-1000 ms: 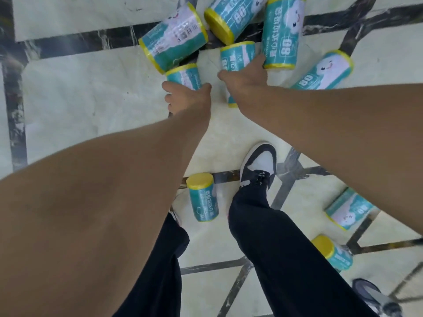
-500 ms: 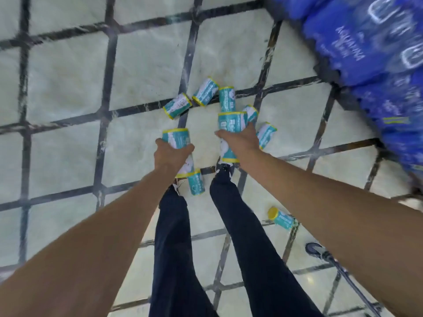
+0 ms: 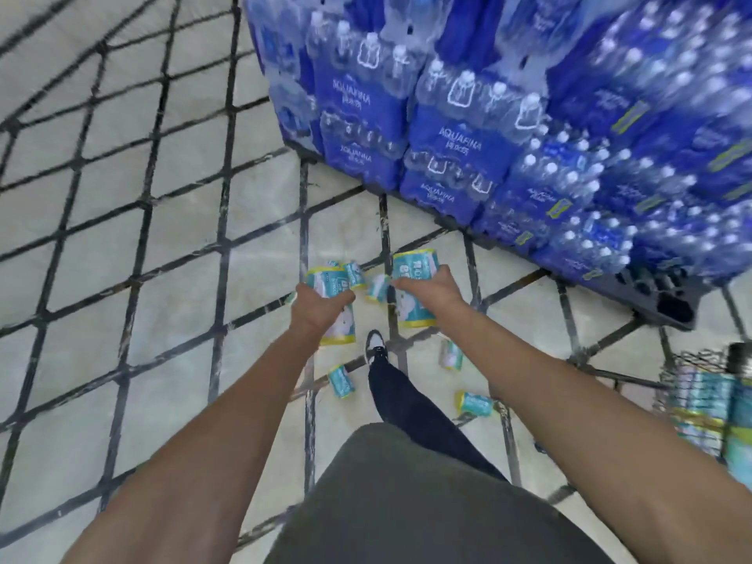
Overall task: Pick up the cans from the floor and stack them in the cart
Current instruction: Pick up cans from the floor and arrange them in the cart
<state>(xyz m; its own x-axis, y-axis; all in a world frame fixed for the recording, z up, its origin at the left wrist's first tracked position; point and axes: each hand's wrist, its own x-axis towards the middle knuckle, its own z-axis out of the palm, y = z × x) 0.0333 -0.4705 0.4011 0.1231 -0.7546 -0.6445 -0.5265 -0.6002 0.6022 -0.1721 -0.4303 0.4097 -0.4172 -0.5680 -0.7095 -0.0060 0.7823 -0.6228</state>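
My left hand (image 3: 321,305) grips a teal can with yellow rims (image 3: 334,278), held upright above the floor. In my right hand (image 3: 433,289) I grip a second teal can (image 3: 415,262) the same way. Both arms reach forward at mid-height. Several more teal cans lie on the tiled floor: a cluster past my hands (image 3: 376,287), one by my left foot (image 3: 341,380), two to the right (image 3: 451,354) (image 3: 474,403). The wire cart (image 3: 691,372) stands at the right edge with teal cans stacked inside (image 3: 704,405).
A tall pallet stack of blue shrink-wrapped water bottle packs (image 3: 488,128) fills the upper right, on a dark pallet (image 3: 659,295). The floor is pale tile with dark grid lines (image 3: 142,221). My shoe (image 3: 376,346) stands between the fallen cans.
I have risen from a crouch with both cans lifted off the floor. The view swung up and right, bringing the water packs and the cart into sight.
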